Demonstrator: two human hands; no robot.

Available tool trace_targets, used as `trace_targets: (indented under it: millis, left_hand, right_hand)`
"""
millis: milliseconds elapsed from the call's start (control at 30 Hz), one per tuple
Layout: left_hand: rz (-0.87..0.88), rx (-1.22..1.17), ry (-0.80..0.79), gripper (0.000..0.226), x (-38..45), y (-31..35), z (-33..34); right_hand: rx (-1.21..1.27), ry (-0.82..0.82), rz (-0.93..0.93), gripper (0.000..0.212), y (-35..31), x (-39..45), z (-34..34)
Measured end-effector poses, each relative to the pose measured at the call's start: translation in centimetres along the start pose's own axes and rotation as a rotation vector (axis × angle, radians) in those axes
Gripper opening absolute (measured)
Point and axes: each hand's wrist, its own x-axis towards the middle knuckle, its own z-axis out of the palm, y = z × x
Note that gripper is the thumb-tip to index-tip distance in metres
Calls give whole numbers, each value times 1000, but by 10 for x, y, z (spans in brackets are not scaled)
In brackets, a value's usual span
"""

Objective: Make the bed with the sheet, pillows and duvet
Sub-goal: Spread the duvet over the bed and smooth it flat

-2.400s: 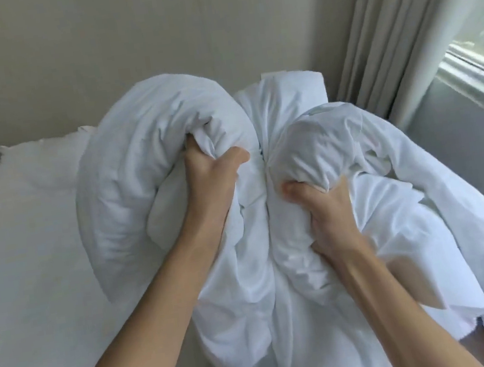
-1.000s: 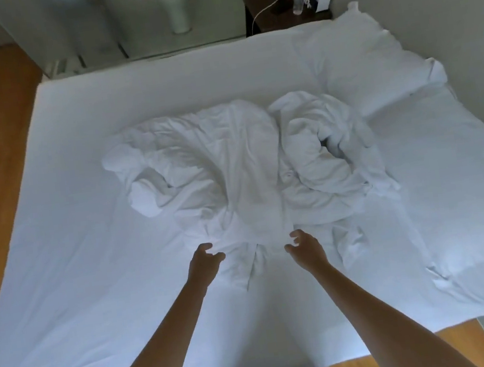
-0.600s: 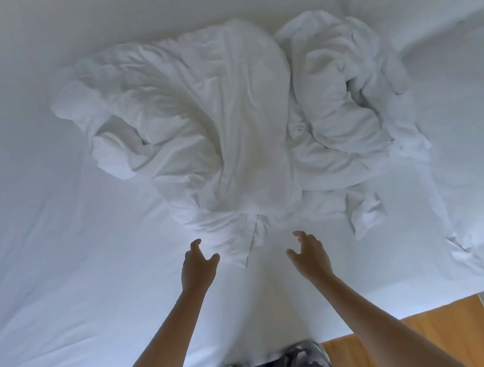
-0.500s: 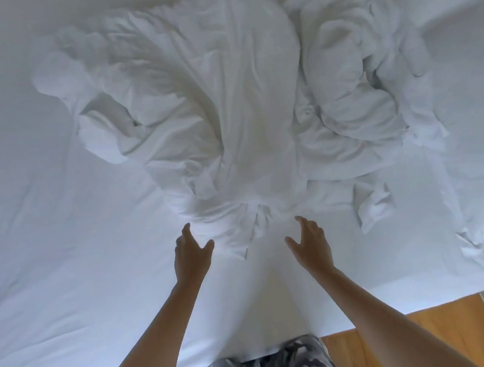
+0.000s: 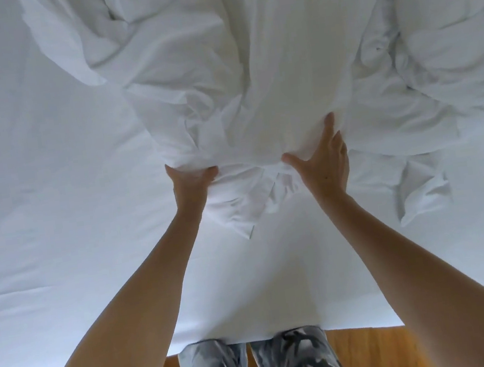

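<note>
The duvet [image 5: 251, 74] is lying bunched in a heap on the sheet [image 5: 36, 195], filling the view from 10 to 2 o'clock. The left hand [image 5: 190, 187] is gripping its near fold, thumb over the cloth; the right hand [image 5: 323, 166] is pressing flat against it, fingers straight. Both are likely bracing the bundle so it can be pulled open and spread.

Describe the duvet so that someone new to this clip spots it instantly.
A flat white sheet covers the bed. On its middle lies the duvet, a puffy crumpled white heap, its near edge held by the left hand and touched by the right hand. Unlike the smooth sheet, it is bunched in deep folds.
</note>
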Motion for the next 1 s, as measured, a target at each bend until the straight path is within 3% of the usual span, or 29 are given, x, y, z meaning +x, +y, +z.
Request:
trace_targets:
  millis: [133, 333, 500, 633, 700, 833, 933, 1000]
  left_hand:
    - [-66, 121, 61, 74, 13, 7, -4]
    - [120, 94, -60, 20, -50, 24, -29]
    - [281, 55, -152, 23, -164, 57, -47]
    - [375, 30, -218, 12, -246, 102, -72]
    - [396, 24, -250, 18, -282, 114, -86]
    - [401, -52, -256, 35, -337, 119, -110]
    - [305, 152, -262, 46, -345, 107, -127]
    - [266, 522, -256, 45, -337, 92, -138]
  right_hand:
    - [52, -31, 53, 107, -14, -8, 6]
    - [104, -60, -57, 91, -22, -86, -6]
    - [185, -171, -408, 101, -42, -185, -49]
    - [21, 5, -558, 101, -48, -231, -98]
    - [74, 107, -526, 90, -56, -240, -127]
    - [176, 87, -530, 33, -68, -263, -176]
    - [59, 47, -654, 27, -53, -278, -193]
    - [-81, -163, -655, 40, -34, -285, -192]
